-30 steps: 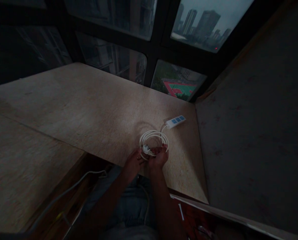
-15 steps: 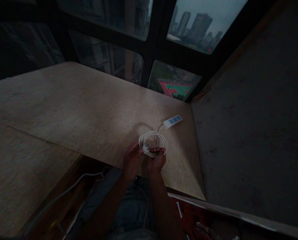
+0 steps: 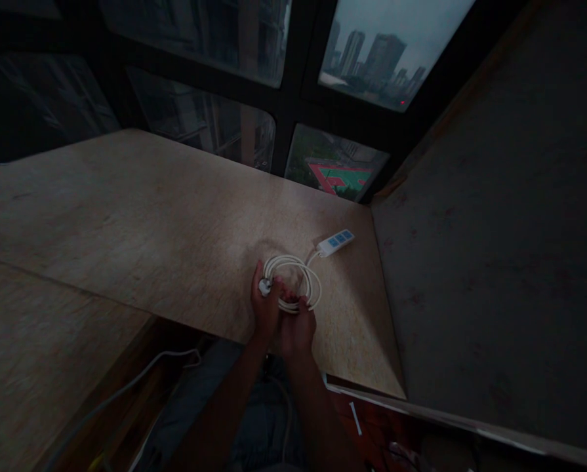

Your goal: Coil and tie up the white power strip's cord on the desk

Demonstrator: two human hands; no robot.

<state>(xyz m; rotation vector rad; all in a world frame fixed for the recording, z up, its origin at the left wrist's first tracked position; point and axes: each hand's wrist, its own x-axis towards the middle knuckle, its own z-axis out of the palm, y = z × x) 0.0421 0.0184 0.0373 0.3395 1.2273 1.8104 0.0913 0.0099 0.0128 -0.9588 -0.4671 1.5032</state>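
Observation:
A white power strip (image 3: 336,243) with blue socket faces lies on the stone-look ledge. Its white cable (image 3: 289,259) is wound into a loose coil, held near the ledge's front edge. My left hand (image 3: 265,308) grips the coil's left side, with the white plug (image 3: 264,286) between thumb and fingers. Closed round the coil's near side, my right hand (image 3: 298,324) has its thumb on top of the loops. A short stretch of cable runs from the coil to the strip. Some fingertips are hidden in the dim light.
Dark-framed windows (image 3: 303,92) line the back of the ledge (image 3: 185,216). A patterned wall (image 3: 470,262) bounds the right side. Below the ledge hangs another pale cable (image 3: 140,377) at left, and a white stick-like piece (image 3: 355,418) lies on the reddish floor.
My left hand has closed over the coil's left side and the plug, and the plug has moved left. My right hand stays on the near side. The view has shifted slightly.

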